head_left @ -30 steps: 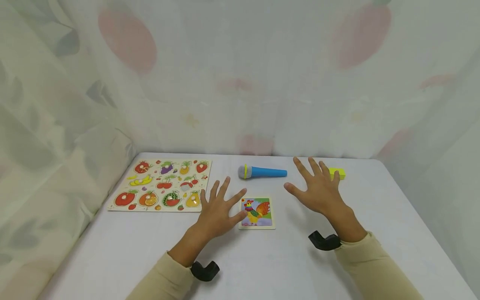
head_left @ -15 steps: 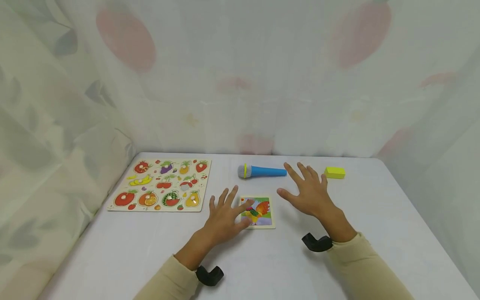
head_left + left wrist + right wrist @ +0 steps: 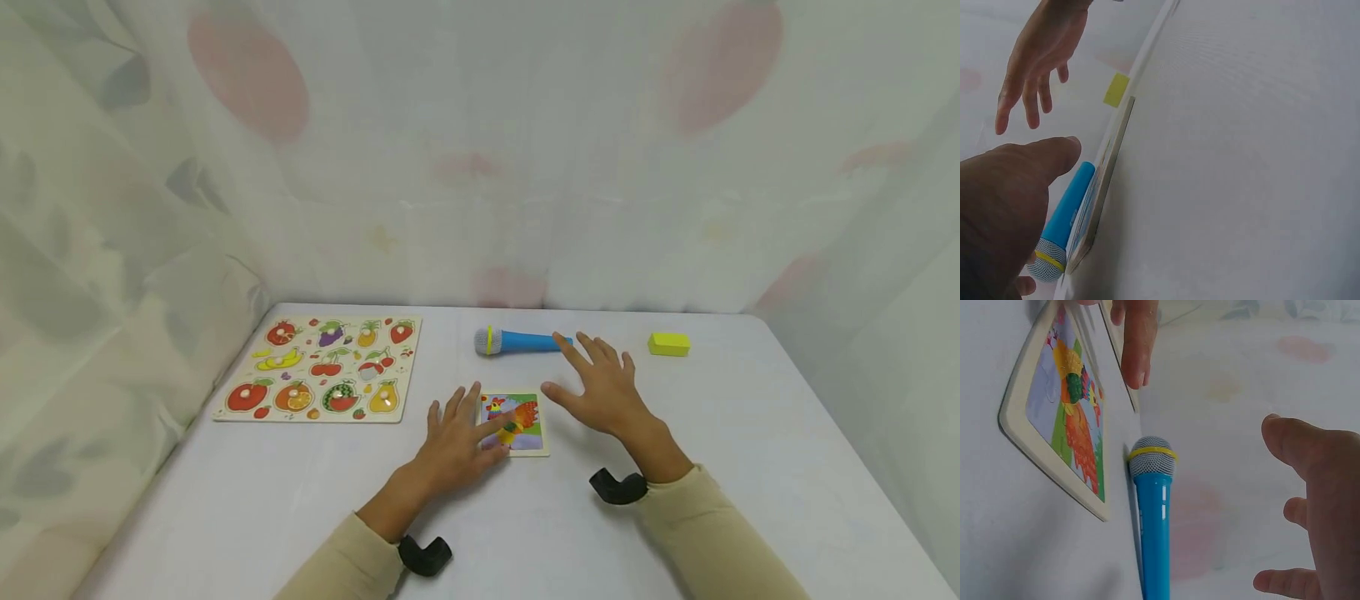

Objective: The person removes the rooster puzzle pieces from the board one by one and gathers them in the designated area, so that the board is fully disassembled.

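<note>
Left hand hovers wide over the rooster puzzle, right hand splayed nearby.

Head: above near side, distant, facing far and down over tabletop
Left wrist: low, close, facing far right
Right wrist: low, close, facing far left
Wrists share: microphone, rooster puzzle
</note>
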